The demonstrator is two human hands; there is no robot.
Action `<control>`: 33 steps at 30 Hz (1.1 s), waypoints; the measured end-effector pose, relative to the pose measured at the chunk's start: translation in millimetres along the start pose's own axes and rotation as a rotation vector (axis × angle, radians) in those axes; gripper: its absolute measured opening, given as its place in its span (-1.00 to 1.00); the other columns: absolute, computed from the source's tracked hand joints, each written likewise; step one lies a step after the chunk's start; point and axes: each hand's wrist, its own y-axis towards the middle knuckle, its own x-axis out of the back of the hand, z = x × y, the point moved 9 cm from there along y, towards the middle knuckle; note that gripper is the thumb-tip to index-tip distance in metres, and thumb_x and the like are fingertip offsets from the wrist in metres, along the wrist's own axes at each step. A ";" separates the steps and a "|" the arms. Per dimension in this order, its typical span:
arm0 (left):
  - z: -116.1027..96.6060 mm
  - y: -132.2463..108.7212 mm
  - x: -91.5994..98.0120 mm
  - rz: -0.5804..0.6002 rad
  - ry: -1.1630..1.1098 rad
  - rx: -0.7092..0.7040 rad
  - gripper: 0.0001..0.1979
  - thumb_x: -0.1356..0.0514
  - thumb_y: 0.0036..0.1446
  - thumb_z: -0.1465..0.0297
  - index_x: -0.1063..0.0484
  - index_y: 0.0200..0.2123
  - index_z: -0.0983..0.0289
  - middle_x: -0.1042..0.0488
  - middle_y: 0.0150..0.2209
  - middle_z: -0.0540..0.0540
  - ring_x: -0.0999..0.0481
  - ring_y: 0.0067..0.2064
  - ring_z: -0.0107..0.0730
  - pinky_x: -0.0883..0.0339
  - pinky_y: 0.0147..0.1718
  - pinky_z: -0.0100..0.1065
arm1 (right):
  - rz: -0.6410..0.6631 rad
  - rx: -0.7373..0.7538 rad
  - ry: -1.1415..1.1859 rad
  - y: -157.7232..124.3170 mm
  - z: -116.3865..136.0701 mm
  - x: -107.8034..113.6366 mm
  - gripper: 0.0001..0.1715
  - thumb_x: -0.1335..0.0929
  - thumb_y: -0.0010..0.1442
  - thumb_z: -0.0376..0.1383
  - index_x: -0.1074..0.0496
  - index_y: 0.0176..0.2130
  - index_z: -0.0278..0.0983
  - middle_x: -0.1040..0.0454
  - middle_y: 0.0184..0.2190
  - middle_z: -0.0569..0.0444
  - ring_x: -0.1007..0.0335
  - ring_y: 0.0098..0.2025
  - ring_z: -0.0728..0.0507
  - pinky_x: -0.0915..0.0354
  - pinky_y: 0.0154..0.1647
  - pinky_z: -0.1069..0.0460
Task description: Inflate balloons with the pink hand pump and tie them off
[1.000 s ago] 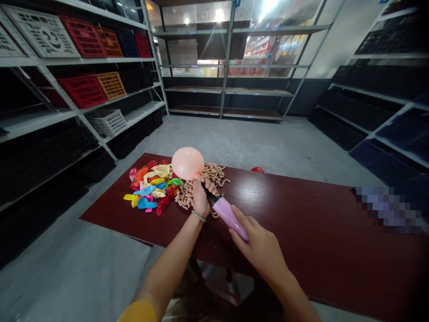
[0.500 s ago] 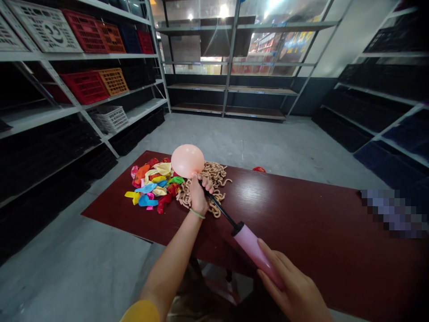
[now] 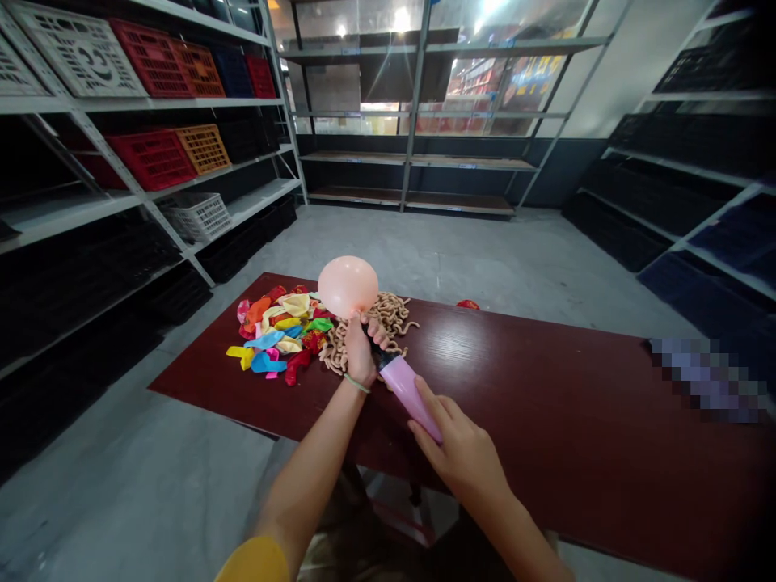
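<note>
My left hand is closed tight around the neck of a small, round, peach-pink rubber balloon, partly inflated, held above the far left part of the dark red-brown wooden table. My right hand is wrapped around the near end of a pale pink plastic hand pump, whose dark tip runs into the left fist.

I judge the balloon almost weightless, soft and springy, with a thin skin that could burst or slip free. The neck, pinched against the nozzle, is the place to hold it. The pump looks light, stiff and smooth, best gripped round its barrel.

Just left of the fist lies a heap of flat, many-coloured balloons, and behind it a tangle of tan, wormlike long balloons.

The nozzle and the balloon's mouth are hidden inside my fingers, so I cannot tell how well they seal. A small red scrap at the far edge is too small to identify, and a patch at the right edge is blurred out.
</note>
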 end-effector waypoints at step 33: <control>8.0 -7.7 -9.7 0.042 0.030 0.029 -0.74 -0.08 0.31 0.23 -0.15 -0.39 0.22 -0.06 -0.59 -0.12 -0.11 -0.64 -0.56 -0.04 -0.69 -0.48 | 0.047 -0.030 0.222 -63.7 -33.2 12.5 -0.32 -0.24 0.35 -0.19 0.00 0.38 -0.11 -0.48 0.04 -0.01 -0.52 -0.04 -0.11 -0.45 -0.09 0.07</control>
